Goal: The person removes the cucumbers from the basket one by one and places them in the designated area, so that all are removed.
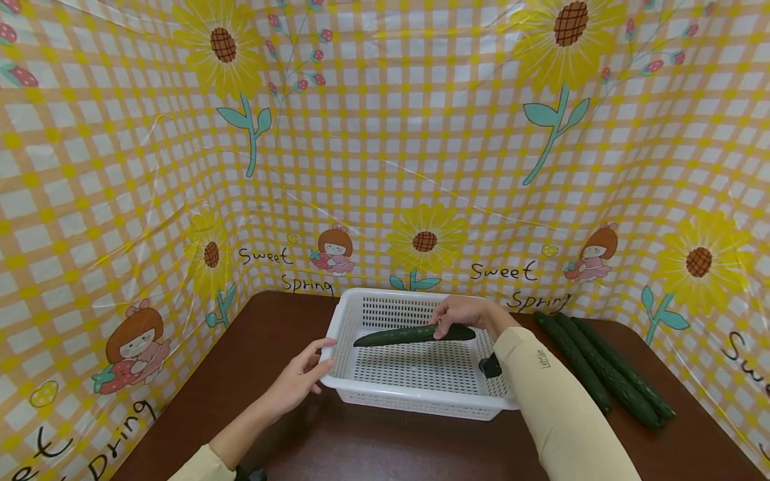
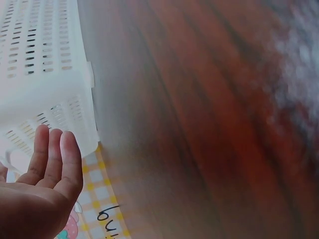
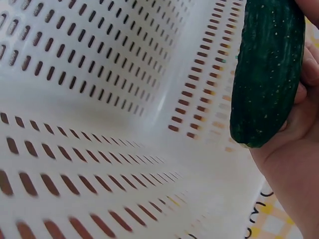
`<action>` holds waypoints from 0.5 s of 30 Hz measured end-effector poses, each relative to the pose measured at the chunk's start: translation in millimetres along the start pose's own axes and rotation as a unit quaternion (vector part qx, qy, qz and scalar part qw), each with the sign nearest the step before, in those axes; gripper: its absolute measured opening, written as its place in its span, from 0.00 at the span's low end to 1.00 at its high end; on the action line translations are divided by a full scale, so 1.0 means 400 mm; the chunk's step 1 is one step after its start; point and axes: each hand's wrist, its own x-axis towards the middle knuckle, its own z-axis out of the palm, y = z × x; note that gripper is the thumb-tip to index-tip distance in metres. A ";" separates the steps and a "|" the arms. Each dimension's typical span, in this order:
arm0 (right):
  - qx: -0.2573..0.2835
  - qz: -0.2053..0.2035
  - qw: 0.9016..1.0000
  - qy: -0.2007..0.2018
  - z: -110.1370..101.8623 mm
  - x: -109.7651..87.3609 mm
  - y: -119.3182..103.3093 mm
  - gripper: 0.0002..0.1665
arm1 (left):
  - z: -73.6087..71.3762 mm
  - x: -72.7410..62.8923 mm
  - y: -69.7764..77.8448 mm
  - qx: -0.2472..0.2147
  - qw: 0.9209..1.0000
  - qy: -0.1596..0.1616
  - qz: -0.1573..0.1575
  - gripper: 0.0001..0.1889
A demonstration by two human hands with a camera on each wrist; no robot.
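Observation:
A dark green cucumber [image 1: 397, 335] lies crosswise in my right hand [image 1: 458, 314], pinched between thumb and fingers inside the white slotted basket [image 1: 421, 399]. The right wrist view shows one rounded end of the cucumber [image 3: 269, 74] close up, with the basket's slotted walls [image 3: 99, 59] around it. My left hand [image 1: 301, 374] holds the basket's left rim, thumb and forefinger at its edge. In the left wrist view, three fingers of the left hand [image 2: 55, 159] extend beside the basket's outer side [image 2: 40, 89].
Several more cucumbers [image 1: 607, 367] lie side by side on the dark brown table [image 1: 385, 447], right of the basket and beyond the right forearm. A yellow checked cloth [image 1: 385, 160] with sunflowers hangs behind and along both sides of the table.

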 end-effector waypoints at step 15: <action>0.013 -0.009 1.000 0.023 -0.062 -0.063 -0.031 0.27 | 0.001 0.002 -0.004 -0.002 1.000 0.004 0.002 0.25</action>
